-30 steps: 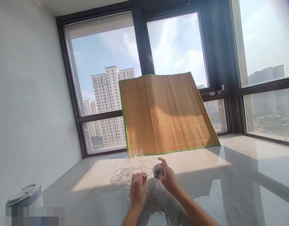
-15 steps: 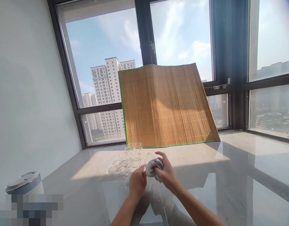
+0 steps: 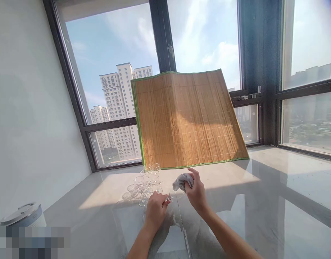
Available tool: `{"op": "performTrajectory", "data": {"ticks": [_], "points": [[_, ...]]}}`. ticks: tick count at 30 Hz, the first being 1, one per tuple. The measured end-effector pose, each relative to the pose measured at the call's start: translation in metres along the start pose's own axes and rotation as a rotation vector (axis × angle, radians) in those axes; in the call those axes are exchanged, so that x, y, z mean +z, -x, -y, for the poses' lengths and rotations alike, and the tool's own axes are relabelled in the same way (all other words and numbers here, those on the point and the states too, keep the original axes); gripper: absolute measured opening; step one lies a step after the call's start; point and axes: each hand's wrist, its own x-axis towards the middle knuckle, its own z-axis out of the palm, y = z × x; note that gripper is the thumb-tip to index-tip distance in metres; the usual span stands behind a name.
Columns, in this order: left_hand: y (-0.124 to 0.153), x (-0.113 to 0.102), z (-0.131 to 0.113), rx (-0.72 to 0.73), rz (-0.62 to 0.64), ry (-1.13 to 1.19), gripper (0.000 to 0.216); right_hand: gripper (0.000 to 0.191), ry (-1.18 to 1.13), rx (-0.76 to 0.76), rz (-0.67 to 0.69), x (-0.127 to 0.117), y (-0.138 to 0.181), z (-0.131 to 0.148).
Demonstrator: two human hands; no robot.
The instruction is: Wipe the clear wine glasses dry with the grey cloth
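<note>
Glass (image 3: 170, 198) at lower centre, left hand's (image 3: 156, 208) fingertips pinched on it! Right hand's (image 3: 197, 192) fingers curl round a bunched cloth (image 3: 182, 181). One's in work; more glasses (image 3: 148, 182) stand just left, wiped or unwiped, can't tell.

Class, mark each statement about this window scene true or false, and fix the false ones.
1. The right grip holds a wadded cloth. True.
2. The left grip is empty. False: it pinches a clear glass.
3. Stemmed glasses stand near the lower left corner of the mat. True.
4. The mat lies flat. False: it stands propped before the window.
5. The lidded cup is at the picture's right. False: it is at the left.
</note>
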Motion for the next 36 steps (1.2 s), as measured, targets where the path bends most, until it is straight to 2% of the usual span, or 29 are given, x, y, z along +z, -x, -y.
{"op": "performTrajectory", "data": {"ticks": [4,10,16,21,25,28,33,36], "points": [[0.004,0.002,0.004,-0.06,-0.023,0.061,0.027,0.045,-0.005,0.082,0.02,-0.004,0.001,-0.011],[0.002,0.004,0.009,-0.056,-0.038,0.036,0.028,0.049,-0.215,0.191,0.136,0.002,-0.001,-0.02],[-0.005,0.006,0.012,-0.039,-0.051,0.021,0.027,0.051,-0.32,0.295,0.304,0.005,-0.007,-0.012],[-0.007,0.006,0.014,-0.024,-0.033,-0.036,0.024,0.041,-0.428,0.362,0.39,0.001,-0.007,-0.003],[-0.008,0.009,0.017,-0.005,-0.057,-0.043,0.024,0.039,-0.44,0.432,0.357,0.002,-0.006,-0.002],[-0.01,0.011,0.018,0.008,-0.085,-0.034,0.02,0.042,-0.464,0.467,0.243,0.005,-0.006,-0.006],[-0.01,0.011,0.015,0.009,-0.065,0.03,0.027,0.043,-0.467,0.436,0.039,0.007,-0.007,-0.016],[-0.007,0.011,0.012,-0.017,-0.066,0.078,0.034,0.043,-0.456,0.393,0.049,0.005,-0.008,-0.018]]}}
